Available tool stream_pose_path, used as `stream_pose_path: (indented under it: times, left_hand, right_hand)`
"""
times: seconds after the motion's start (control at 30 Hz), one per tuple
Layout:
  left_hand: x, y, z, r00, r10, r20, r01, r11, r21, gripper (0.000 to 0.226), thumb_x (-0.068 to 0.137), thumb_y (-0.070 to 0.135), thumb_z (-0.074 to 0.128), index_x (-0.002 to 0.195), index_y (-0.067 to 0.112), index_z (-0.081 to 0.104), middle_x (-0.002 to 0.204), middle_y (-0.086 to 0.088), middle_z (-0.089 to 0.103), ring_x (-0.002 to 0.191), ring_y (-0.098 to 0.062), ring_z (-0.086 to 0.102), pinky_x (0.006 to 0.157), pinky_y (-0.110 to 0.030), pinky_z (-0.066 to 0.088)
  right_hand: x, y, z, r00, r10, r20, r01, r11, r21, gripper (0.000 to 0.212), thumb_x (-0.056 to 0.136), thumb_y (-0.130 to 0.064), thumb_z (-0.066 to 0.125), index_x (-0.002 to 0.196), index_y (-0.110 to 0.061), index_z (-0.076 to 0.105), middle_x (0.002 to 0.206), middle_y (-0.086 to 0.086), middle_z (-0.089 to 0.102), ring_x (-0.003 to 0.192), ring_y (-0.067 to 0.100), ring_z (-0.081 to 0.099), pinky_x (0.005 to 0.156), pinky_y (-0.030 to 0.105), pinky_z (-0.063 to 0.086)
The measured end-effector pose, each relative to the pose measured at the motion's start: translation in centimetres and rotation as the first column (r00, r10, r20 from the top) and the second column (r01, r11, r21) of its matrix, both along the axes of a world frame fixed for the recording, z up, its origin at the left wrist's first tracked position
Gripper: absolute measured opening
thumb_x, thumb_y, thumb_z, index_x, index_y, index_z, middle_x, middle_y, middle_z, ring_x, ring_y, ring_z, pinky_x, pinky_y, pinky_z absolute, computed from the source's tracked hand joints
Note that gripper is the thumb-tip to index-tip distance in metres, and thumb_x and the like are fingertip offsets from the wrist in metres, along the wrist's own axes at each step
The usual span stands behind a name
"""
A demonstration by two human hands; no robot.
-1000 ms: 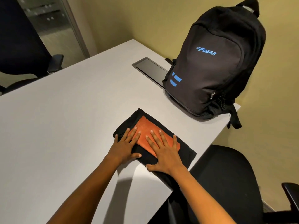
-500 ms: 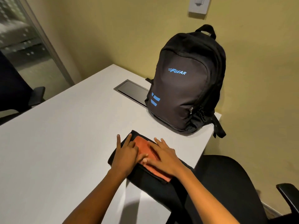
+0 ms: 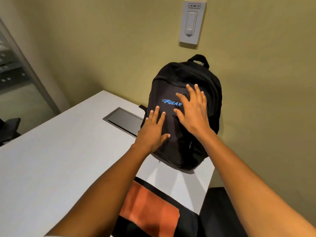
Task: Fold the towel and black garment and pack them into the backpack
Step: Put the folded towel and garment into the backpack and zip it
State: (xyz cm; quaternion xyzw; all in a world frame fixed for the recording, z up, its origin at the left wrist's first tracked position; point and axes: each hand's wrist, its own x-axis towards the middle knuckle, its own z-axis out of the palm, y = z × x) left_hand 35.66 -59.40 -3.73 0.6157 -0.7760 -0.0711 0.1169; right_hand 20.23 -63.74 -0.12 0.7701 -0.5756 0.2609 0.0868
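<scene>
A black backpack (image 3: 210, 93) with a blue logo stands upright at the table's far right corner, leaning on the wall, zips closed as far as I can see. My left hand (image 3: 153, 129) lies with spread fingers on its lower front. My right hand (image 3: 193, 106) reaches with spread fingers over its upper front, by the logo. The folded orange towel (image 3: 150, 206) lies on the folded black garment (image 3: 186, 214) at the near table edge, between my forearms.
The white table (image 3: 51, 159) stretches to the left. A dark flush panel (image 3: 124, 120) is set into it left of the backpack. A black chair (image 3: 215, 207) sits at the lower right, another chair (image 3: 10, 129) at far left. A wall switch (image 3: 191, 24) hangs above.
Both hands have left the folded towel and garment and moved forward onto the backpack's front. The view has tilted up, so the stack now sits at the bottom of the frame.
</scene>
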Motion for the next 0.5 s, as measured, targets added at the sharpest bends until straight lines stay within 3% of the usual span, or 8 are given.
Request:
stream_pose_path:
  times: [0.13, 0.27, 0.37, 0.5]
  left_hand:
    - [-1.8, -2.6, 0.3, 0.997, 0.005, -0.081, -0.003, 1.000, 0.024, 0.092, 0.089, 0.054, 0.049, 0.150, 0.012, -0.006, 0.157, -0.008, -0.019, 0.146, -0.028, -0.007, 0.119, -0.042, 0.011]
    - [-3.2, -3.5, -0.1, 0.994, 0.020, -0.111, -0.016, 0.999, 0.035, 0.099, 0.086, 0.059, 0.050, 0.149, 0.009, -0.007, 0.158, -0.010, -0.015, 0.146, -0.027, -0.009, 0.119, -0.041, 0.003]
    - [-3.5, -3.7, -0.2, 0.994, 0.059, -0.092, -0.059, 0.998, 0.002, 0.100, 0.085, 0.060, 0.050, 0.150, 0.008, -0.005, 0.159, -0.010, -0.008, 0.147, -0.027, -0.005, 0.118, -0.039, 0.004]
    - [-3.5, -3.5, 0.0, 0.990, 0.070, -0.126, -0.070, 0.998, 0.005, 0.094, 0.085, 0.061, 0.048, 0.151, 0.012, 0.002, 0.160, -0.008, -0.003, 0.147, -0.026, -0.001, 0.118, -0.039, 0.007]
  right_hand:
    - [-0.8, -2.5, 1.1, 0.989, -0.108, -0.100, 0.101, 0.992, -0.074, 0.053, 0.090, -0.026, 0.058, 0.140, -0.019, 0.042, 0.156, 0.016, 0.019, 0.146, 0.036, 0.002, 0.115, 0.057, 0.000]
    - [-2.0, -4.4, 1.5, 0.980, -0.185, -0.074, 0.183, 0.982, -0.042, 0.060, 0.090, -0.021, 0.056, 0.145, -0.022, 0.031, 0.158, 0.013, 0.013, 0.146, 0.035, -0.001, 0.113, 0.061, 0.000]
    - [-2.4, -4.9, 1.9, 0.982, -0.186, 0.042, 0.185, 0.982, 0.027, 0.071, 0.092, -0.018, 0.056, 0.150, -0.022, 0.016, 0.158, 0.014, 0.007, 0.146, 0.031, 0.004, 0.115, 0.055, 0.008]
    - [-1.9, -5.2, 3.0, 0.956, -0.179, 0.233, 0.176, 0.984, 0.034, 0.069, 0.091, -0.017, 0.057, 0.149, -0.013, 0.020, 0.136, 0.013, 0.044, 0.127, 0.030, 0.035, 0.099, 0.045, 0.031]
